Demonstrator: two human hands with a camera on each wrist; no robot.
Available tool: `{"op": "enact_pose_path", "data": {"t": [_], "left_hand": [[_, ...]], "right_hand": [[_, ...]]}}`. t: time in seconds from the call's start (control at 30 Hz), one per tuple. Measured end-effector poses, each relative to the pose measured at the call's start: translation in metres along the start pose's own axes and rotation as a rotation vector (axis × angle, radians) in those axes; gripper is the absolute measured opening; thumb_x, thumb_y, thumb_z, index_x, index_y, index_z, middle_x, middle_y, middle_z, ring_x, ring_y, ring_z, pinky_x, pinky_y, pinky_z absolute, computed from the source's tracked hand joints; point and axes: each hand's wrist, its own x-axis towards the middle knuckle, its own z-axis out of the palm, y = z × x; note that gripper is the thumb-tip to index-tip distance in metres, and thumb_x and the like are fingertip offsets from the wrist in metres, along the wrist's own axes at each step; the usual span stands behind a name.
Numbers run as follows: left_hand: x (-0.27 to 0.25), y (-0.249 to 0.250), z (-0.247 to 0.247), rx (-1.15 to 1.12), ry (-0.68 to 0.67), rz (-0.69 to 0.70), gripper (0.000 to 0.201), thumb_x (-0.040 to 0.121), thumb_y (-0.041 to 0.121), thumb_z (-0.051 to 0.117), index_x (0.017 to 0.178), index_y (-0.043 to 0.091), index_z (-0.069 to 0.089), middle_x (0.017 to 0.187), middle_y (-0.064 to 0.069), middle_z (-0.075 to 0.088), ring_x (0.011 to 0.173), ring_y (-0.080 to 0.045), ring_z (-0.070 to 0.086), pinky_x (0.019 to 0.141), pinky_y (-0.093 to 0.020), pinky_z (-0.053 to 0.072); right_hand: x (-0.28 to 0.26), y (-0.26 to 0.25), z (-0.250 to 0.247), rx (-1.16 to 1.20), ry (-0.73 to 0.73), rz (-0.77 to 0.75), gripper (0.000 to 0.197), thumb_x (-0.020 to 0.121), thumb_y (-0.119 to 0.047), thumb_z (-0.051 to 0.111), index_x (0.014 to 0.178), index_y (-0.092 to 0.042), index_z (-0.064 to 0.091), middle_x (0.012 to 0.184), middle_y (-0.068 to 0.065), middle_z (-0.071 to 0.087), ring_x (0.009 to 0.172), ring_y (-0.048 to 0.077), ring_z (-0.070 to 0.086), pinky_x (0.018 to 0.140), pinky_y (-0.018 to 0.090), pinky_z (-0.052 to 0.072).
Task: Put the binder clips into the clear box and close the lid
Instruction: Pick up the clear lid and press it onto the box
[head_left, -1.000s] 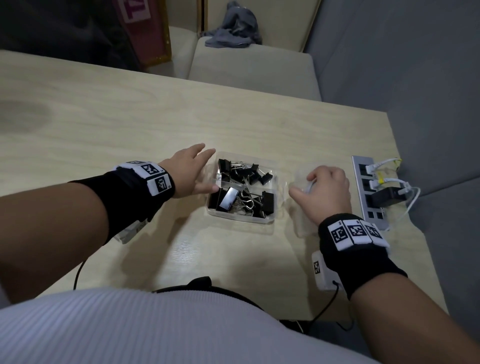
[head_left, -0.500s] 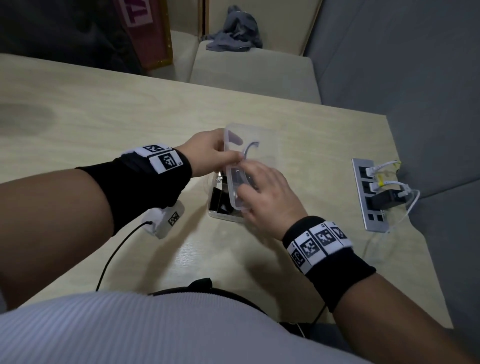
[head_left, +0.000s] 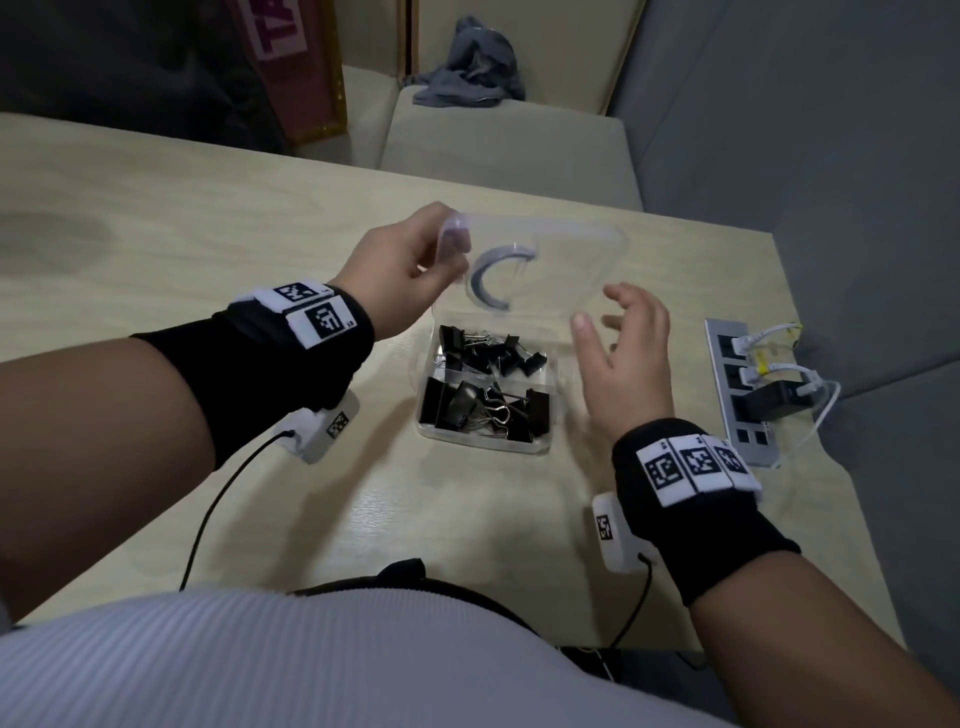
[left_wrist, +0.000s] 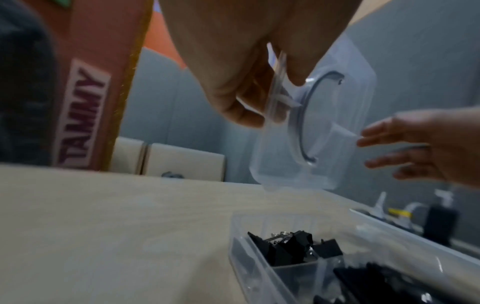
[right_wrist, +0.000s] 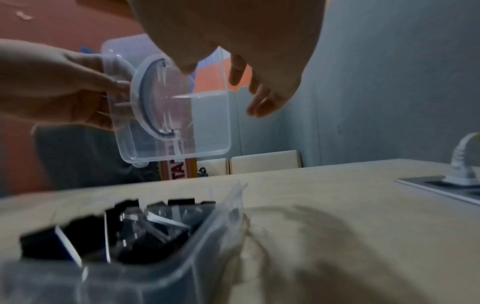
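The clear box (head_left: 540, 447) (left_wrist: 262, 279) (right_wrist: 187, 257) sits uncovered on the wooden table, with several black binder clips (head_left: 480, 379) (left_wrist: 293, 246) (right_wrist: 85, 232) inside its two compartments. My left hand (head_left: 410, 265) (left_wrist: 249, 67) pinches the left edge of the clear lid (head_left: 561, 270) (left_wrist: 330, 131) (right_wrist: 187, 115) and holds it in the air above the far side of the box. My right hand (head_left: 623, 353) (right_wrist: 249, 61) hovers at the lid's right edge with spread, relaxed fingers that hold nothing.
A grey power strip (head_left: 743, 405) with white cables and a black plug lies at the table's right edge, close to my right wrist. Cushioned seats (head_left: 498, 150) and a pink sign (left_wrist: 83, 115) stand beyond the table's far edge.
The right hand brought the lid from the table right of the box over it. The left hand took the lid and lifted it; the right hand let go and drew back right.
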Motion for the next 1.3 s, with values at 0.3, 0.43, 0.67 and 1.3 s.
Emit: {"op": "enact_pose_path", "data": {"t": [0.3,0.43,0.67,1.3], "left_hand": [[-0.007,0.003,0.007,0.478,0.057,0.602,0.036,0.081,0.011,0.064,0.112,0.026,0.053,0.089,-0.011,0.064,0.077,-0.033,0.057,0.069,-0.041,0.047],[-0.012,-0.006,0.003,0.558,0.029,0.673,0.033,0.083,0.021,0.064,0.114,0.027,0.053,0.09,-0.01,0.066,0.078,-0.032,0.058,0.066,-0.039,0.045],[-0.019,-0.018,0.004,0.582,-0.244,0.704,0.047,0.085,0.059,0.05,0.123,0.031,0.052,0.106,-0.005,0.064,0.096,-0.027,0.06,0.085,-0.043,0.044],[-0.016,-0.026,0.021,0.156,-0.354,-0.33,0.036,0.092,0.034,0.055,0.124,0.02,0.049,0.075,0.002,0.074,0.061,-0.006,0.065,0.069,-0.03,0.054]], "right_hand": [[0.009,-0.022,0.003,0.969,-0.036,0.641,0.033,0.098,-0.03,0.031,0.099,-0.005,0.053,0.086,0.017,0.072,0.067,0.024,0.068,0.064,0.031,0.055],[0.01,-0.02,0.001,1.062,0.013,0.736,0.053,0.098,-0.045,0.028,0.09,-0.006,0.063,0.074,0.01,0.07,0.064,0.02,0.067,0.063,0.03,0.055],[0.01,-0.016,0.005,0.931,-0.061,0.715,0.023,0.097,-0.024,0.047,0.105,-0.006,0.058,0.079,0.006,0.069,0.057,0.012,0.063,0.056,0.022,0.051],[0.012,0.006,0.01,0.604,-0.152,0.673,0.028,0.095,-0.028,0.052,0.106,-0.003,0.056,0.094,0.008,0.061,0.081,0.022,0.063,0.088,0.044,0.052]]}}
